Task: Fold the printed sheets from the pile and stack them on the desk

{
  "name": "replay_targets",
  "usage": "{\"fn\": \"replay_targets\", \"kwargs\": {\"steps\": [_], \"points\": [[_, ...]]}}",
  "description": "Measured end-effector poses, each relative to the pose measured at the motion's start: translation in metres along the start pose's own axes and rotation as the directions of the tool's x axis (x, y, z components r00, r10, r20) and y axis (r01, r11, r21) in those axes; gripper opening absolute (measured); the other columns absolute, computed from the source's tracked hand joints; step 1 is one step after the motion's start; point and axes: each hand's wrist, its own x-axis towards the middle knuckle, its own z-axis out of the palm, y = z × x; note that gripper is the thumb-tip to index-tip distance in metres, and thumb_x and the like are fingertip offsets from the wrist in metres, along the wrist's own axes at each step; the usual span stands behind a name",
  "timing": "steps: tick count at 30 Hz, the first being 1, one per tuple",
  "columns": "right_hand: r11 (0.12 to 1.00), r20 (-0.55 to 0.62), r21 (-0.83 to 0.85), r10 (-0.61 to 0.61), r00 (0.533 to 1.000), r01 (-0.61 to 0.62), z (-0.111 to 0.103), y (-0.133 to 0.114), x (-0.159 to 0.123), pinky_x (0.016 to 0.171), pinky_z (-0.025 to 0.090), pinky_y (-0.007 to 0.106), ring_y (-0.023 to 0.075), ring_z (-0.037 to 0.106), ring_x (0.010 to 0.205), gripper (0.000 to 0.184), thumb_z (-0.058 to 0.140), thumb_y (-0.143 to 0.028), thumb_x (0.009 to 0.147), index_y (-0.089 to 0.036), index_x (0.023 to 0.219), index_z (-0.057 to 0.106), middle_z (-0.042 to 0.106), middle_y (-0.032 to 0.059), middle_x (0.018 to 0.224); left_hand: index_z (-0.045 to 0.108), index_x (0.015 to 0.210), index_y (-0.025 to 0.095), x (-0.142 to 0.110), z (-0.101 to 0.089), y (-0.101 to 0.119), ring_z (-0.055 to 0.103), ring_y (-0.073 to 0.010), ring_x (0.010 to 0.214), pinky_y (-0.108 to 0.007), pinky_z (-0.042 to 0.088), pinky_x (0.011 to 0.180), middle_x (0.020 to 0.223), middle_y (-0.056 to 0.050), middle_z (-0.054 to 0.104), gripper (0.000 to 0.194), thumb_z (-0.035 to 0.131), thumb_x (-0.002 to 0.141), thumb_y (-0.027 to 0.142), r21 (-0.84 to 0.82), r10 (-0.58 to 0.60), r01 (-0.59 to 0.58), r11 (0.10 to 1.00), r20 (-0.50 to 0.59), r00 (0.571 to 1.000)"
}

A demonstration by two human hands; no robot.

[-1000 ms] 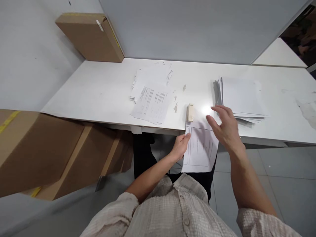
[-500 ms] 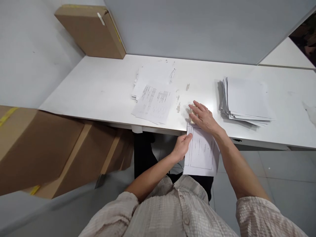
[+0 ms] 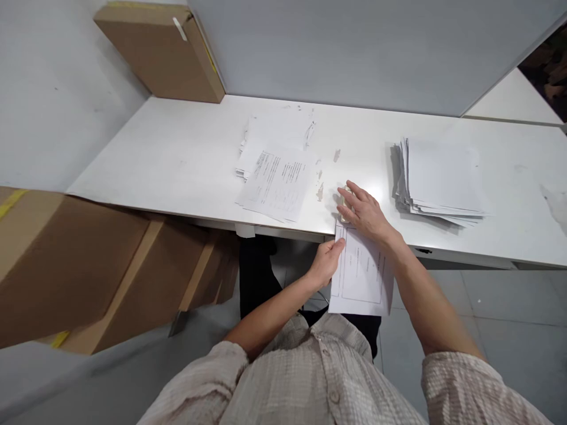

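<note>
My left hand (image 3: 328,262) is closed on the left edge of a few printed sheets of paper (image 3: 363,277), thumb on top. The sheets hang past the table's front edge toward my lap, with a ruled frame printed on the top one. My right hand (image 3: 364,211) lies over their far end, its fingers stretched out and apart. Under those fingers sits a small cream-coloured object, perhaps a stapler (image 3: 344,216), mostly hidden, at the top edge of the sheets. Whether the sheets reach into it cannot be seen.
On the white table (image 3: 177,159), a loose pile of printed papers (image 3: 281,183) lies left of my hands. A thicker paper stack (image 3: 443,177) lies to the right. A cardboard box (image 3: 163,56) leans in the back left corner. More cartons (image 3: 66,265) stand at the lower left.
The fingers of my right hand have lifted slightly and spread over the cream-coloured object. My left hand and the sheets stay in place. The view has shifted a little.
</note>
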Motion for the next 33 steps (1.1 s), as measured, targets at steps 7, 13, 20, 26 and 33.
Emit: {"fn": "replay_targets", "kwargs": {"steps": [7, 13, 20, 26, 33], "points": [[0.994, 0.060, 0.104, 0.008, 0.998, -0.014, -0.008, 0.002, 0.008, 0.108, 0.023, 0.051, 0.0292, 0.023, 0.138, 0.057, 0.029, -0.056, 0.091, -0.028, 0.139, 0.038, 0.026, 0.0072, 0.151, 0.054, 0.060, 0.014, -0.005, -0.007, -0.005, 0.043, -0.0099, 0.051, -0.023, 0.032, 0.050, 0.051, 0.003, 0.045, 0.045, 0.065, 0.066, 0.057, 0.066, 0.037, -0.036, 0.997, -0.015, 0.999], [0.909, -0.234, 0.411, 0.184, 0.955, -0.075, -0.036, -0.009, -0.033, 0.106, 0.032, 0.048, 0.0242, 0.034, 0.133, 0.051, 0.032, -0.056, 0.090, -0.032, 0.135, 0.040, 0.037, 0.0038, 0.146, 0.049, 0.057, 0.014, -0.043, -0.045, 0.000, 0.035, -0.0080, 0.051, -0.023, 0.027, 0.049, 0.052, 0.003, 0.042, 0.049, 0.057, 0.074, 0.059, 0.313, 0.200, -0.197, 0.929, 0.022, 0.980], [0.355, 0.073, 0.895, 0.483, 0.873, -0.271, 0.012, -0.039, -0.145, 0.078, 0.053, 0.033, 0.0197, 0.064, 0.090, 0.032, 0.056, -0.046, 0.083, -0.025, 0.106, 0.058, 0.066, 0.0069, 0.102, 0.059, 0.070, 0.013, -0.058, -0.067, 0.032, 0.047, -0.0110, 0.057, -0.024, 0.037, 0.055, 0.061, -0.001, 0.055, 0.043, 0.050, 0.083, 0.053, 0.321, 0.296, -0.296, 0.900, 0.050, 0.954], [0.406, -0.094, 0.872, 0.688, 0.720, -0.273, -0.014, -0.029, -0.148, 0.049, 0.046, 0.022, 0.0113, 0.055, 0.057, 0.033, 0.072, -0.042, 0.067, -0.020, 0.090, 0.064, 0.063, 0.0000, 0.069, 0.063, 0.086, 0.014, -0.045, -0.043, 0.035, 0.054, -0.0110, 0.058, -0.024, 0.045, 0.056, 0.069, -0.003, 0.062, 0.039, 0.045, 0.088, 0.049, 0.288, 0.370, -0.415, 0.863, 0.198, 0.908], [0.724, -0.589, 0.620, 0.685, 0.429, -0.304, -0.133, 0.063, -0.071, 0.041, 0.034, 0.027, 0.0120, 0.047, 0.049, 0.040, 0.066, -0.031, 0.071, -0.015, 0.107, 0.064, 0.061, 0.0071, 0.074, 0.066, 0.102, 0.018, -0.047, -0.059, 0.033, 0.064, -0.0128, 0.066, -0.024, 0.052, 0.060, 0.088, -0.007, 0.071, 0.030, 0.049, 0.088, 0.037, 0.589, 0.460, -0.489, 0.643, 0.214, 0.862]]}}
